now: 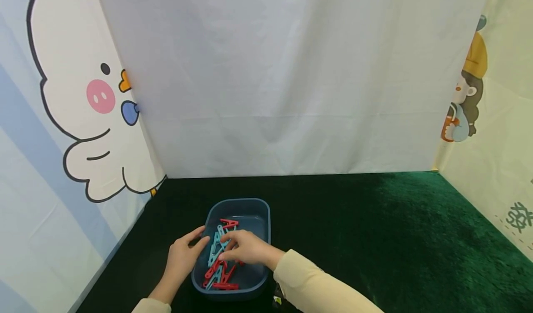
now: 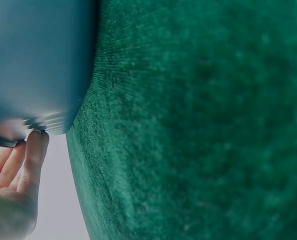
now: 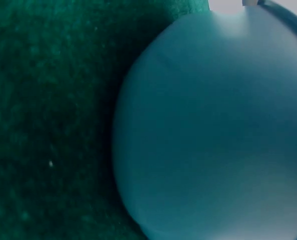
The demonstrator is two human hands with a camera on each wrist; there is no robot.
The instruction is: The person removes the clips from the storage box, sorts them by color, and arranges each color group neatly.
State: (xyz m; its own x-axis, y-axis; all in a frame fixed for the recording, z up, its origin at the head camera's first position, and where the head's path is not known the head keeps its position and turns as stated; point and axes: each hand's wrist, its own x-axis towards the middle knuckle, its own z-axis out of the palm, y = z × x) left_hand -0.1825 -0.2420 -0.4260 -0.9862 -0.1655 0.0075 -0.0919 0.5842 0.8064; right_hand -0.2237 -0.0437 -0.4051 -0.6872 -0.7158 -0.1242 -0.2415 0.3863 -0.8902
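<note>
A dark blue rectangular bin [image 1: 260,276] stands on the dark green cloth, with red and light blue clothespins [image 1: 214,250] heaped along its left side. My left hand [image 1: 181,257] is at the bin's left rim. In the left wrist view, the left hand's fairly straight fingers [image 2: 31,160] touch the bin's outer wall [image 2: 38,60]. Above the clothespins, my right hand [image 1: 247,247] reaches in over the right rim, thumb and forefinger apart. Its other fingers are partly hidden. The right wrist view has the bin's outer wall [image 3: 203,125] but not the hand.
Green cloth [image 1: 374,239] covers the table and stretches to the right of the bin. A pale grey curtain [image 1: 291,81] hangs at the back. Printed cloth panels with cartoon figures [image 1: 71,86] border both sides. A small dark item [image 1: 277,299] lies by the right sleeve.
</note>
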